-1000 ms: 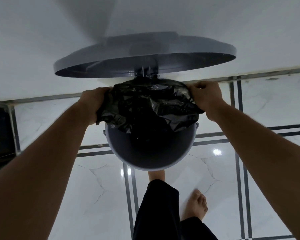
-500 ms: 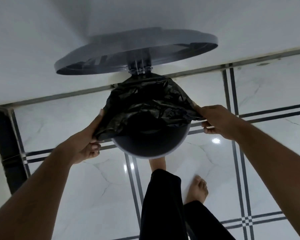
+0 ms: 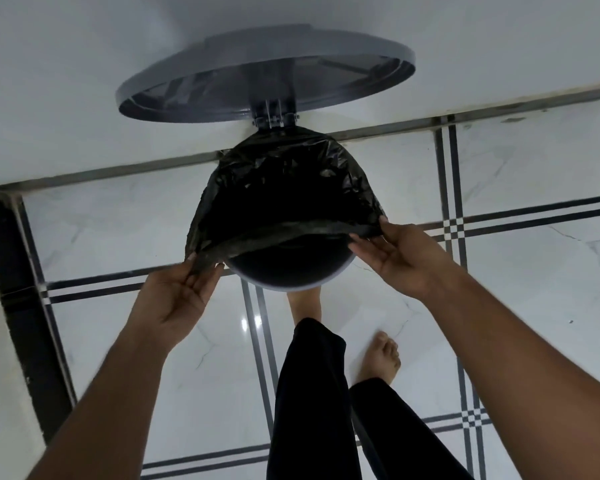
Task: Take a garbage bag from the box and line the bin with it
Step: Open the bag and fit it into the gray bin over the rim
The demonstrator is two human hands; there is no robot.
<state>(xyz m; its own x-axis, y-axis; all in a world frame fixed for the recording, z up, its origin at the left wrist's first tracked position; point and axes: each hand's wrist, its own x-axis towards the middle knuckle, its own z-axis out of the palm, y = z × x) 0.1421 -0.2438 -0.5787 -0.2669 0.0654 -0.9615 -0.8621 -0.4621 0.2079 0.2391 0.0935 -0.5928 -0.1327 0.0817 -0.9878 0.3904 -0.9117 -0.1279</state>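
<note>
Both hands have dropped from the far rim toward six o'clock, drawing the bag's (image 3: 284, 188) free hem across the bin (image 3: 291, 282). The left hand (image 3: 174, 299) and right hand (image 3: 402, 258) each pinch that hem. Far rim covered, near rim still bare, lid (image 3: 257, 64) raised. No writing visible.

A white marble floor (image 3: 520, 271) crossed by dark tile stripes (image 3: 452, 188) lies under the fingers. A pale wall (image 3: 84, 81) rises beyond them. Nearer than the fingers, black trousers (image 3: 312, 403) end above a bare foot (image 3: 380, 358).
</note>
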